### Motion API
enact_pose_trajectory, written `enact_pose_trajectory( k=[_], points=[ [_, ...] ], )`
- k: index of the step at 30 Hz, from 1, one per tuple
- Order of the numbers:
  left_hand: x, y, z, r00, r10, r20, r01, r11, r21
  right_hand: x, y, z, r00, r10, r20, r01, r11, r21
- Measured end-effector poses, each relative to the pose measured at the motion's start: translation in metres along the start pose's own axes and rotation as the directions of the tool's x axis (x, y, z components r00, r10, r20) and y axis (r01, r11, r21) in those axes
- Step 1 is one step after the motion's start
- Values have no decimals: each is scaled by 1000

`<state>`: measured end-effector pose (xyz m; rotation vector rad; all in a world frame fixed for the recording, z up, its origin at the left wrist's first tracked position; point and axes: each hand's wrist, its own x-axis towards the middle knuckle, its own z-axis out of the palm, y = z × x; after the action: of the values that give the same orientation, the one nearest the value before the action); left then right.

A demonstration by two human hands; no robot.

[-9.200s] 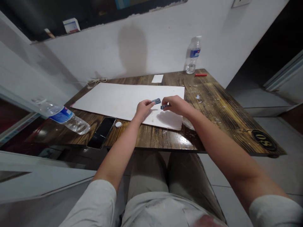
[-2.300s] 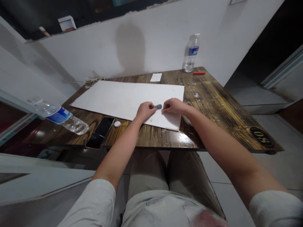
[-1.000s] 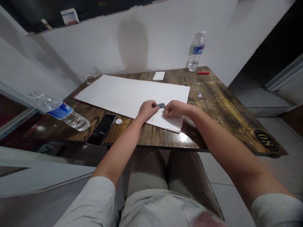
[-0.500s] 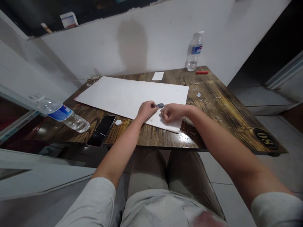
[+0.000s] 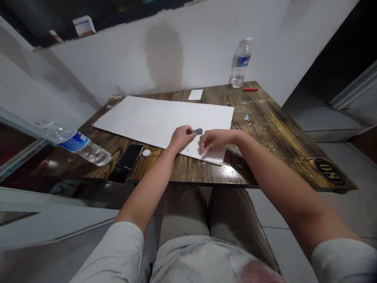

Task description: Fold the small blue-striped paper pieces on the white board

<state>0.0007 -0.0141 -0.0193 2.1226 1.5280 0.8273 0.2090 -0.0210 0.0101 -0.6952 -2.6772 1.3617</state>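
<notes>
My left hand point(image 5: 182, 136) rests on a large white sheet point(image 5: 153, 118) and pinches a small blue-grey folded piece point(image 5: 198, 131) between thumb and fingers. My right hand point(image 5: 213, 140) lies just to its right on the sheet's near corner, fingers curled loosely with the tips against the paper, apart from the piece. I cannot make out anything inside it. Both forearms reach over the table's front edge from my lap.
On the wooden table point(image 5: 273, 145) a dark phone point(image 5: 125, 162) and a white cap point(image 5: 146, 153) lie left of my hands. A water bottle point(image 5: 77, 144) lies at the left edge, another bottle point(image 5: 240, 63) stands at the back, near a red pen point(image 5: 250, 89) and a paper slip point(image 5: 196, 94).
My right hand has let go of the blue-grey piece and drawn back toward me, fingers curling onto the sheet. My left hand still holds the piece in the same spot.
</notes>
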Motion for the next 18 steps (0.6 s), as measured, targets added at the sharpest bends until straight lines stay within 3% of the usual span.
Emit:
enact_pose_trajectory(
  k=[10,18],
  points=[
    [0,3,-2,1000,-14,4,14,1000,17,-6,-9,-1,993,59,-101,-37,978,207],
    [-1,3,-2,1000,-6,8,5,1000,24,-6,-17,2,996,28,-88,-1,955,297]
  ],
)
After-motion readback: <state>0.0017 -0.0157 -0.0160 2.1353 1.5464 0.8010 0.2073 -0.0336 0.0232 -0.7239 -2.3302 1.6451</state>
